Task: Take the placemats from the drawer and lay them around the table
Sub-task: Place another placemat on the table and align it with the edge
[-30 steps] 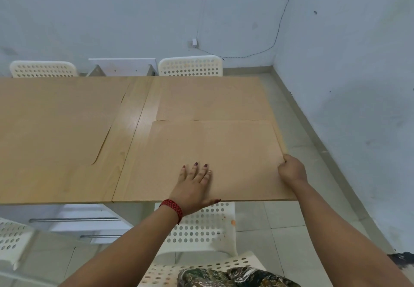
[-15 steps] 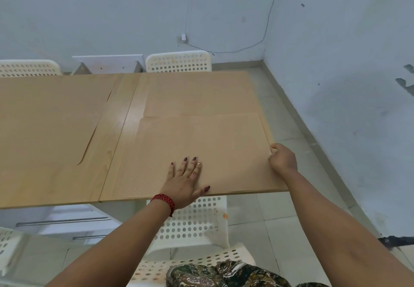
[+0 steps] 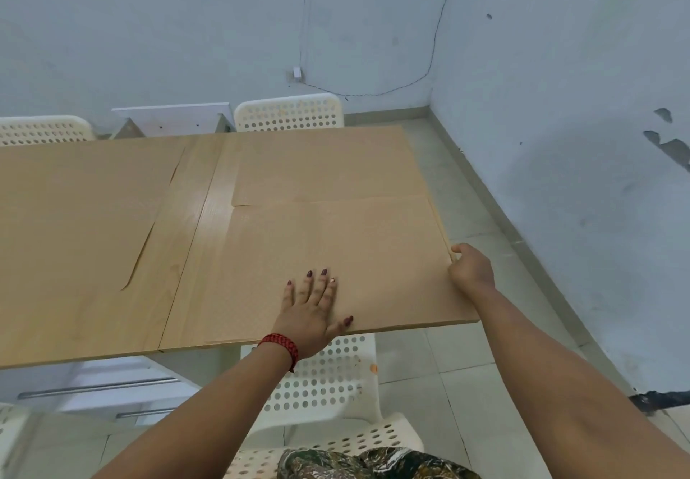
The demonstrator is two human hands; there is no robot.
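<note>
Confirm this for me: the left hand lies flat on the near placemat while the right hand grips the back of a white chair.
One detail is wrong. In the head view the left hand does lie flat on the near placemat, but the right hand grips that placemat's right edge instead.

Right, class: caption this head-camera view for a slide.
Left hand presses a tan placemat onto the wooden table; right hand grips its edge.
</note>
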